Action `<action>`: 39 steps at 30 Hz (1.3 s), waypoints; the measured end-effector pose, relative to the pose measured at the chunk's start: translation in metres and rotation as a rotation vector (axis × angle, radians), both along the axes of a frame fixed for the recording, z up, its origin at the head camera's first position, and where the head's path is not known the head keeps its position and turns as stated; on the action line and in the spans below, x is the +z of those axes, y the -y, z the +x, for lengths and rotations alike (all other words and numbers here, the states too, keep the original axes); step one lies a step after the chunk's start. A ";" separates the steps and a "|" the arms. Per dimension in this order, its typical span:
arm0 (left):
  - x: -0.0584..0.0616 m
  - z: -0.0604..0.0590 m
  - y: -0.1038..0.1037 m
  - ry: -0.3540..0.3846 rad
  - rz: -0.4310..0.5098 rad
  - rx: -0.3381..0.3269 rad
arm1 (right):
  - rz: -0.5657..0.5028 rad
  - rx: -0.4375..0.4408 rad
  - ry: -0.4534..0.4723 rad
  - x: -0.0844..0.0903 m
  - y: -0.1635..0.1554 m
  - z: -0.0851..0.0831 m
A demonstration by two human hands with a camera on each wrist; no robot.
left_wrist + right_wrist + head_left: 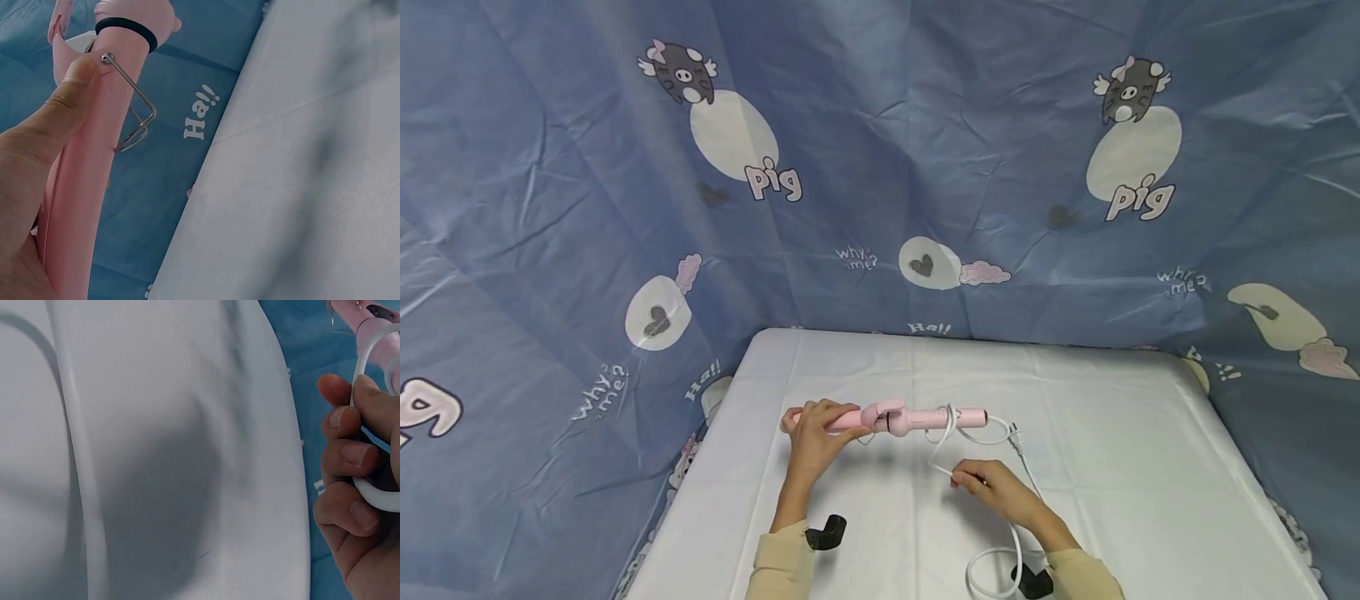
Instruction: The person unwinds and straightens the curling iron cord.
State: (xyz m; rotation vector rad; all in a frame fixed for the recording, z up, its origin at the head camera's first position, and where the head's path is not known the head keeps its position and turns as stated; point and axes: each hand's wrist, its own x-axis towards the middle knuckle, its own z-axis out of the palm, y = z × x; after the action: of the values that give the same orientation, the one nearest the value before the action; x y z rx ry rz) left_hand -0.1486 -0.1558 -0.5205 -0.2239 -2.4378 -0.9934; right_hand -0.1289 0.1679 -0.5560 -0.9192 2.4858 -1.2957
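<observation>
Cord looked ready to snag on the curler

The pink curler (pixel 895 417) was held just above the middle of the table (pixel 1150 467), left hand (pixel 815 433) wrapped round its barrel, thumb by the wire stand (pixel 134 119). Right hand (pixel 1000 492) pinched the white cord (pixel 992 567), fingers (pixel 347 456) curled round it. Pulling hard could've tangled the loop at the handle or whipped the plug (pixel 1017 437) about.

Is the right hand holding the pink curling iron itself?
No: the right hand pinches the white cord, while the left hand grips the pink curling iron.
</observation>
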 end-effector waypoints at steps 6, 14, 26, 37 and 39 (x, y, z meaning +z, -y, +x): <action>-0.001 0.000 -0.001 -0.007 -0.003 -0.003 | -0.006 0.010 -0.039 0.008 0.002 0.008; -0.001 0.001 -0.002 0.034 -0.009 -0.008 | -0.061 0.042 -0.018 0.005 -0.001 0.014; 0.000 -0.001 -0.003 0.053 -0.039 -0.006 | -0.097 0.070 -0.024 0.014 -0.004 0.016; 0.001 0.000 -0.004 0.087 -0.053 -0.012 | -0.160 0.083 -0.064 0.021 -0.007 0.016; 0.001 0.000 -0.004 0.090 -0.059 -0.013 | -0.166 0.074 -0.089 0.023 -0.007 0.017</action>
State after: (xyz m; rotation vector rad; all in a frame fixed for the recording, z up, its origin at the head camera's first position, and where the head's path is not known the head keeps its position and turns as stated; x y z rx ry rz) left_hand -0.1486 -0.1517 -0.5199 -0.2200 -2.5530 -0.9578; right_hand -0.1122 0.1753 -0.5331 -1.1191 2.4114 -1.4844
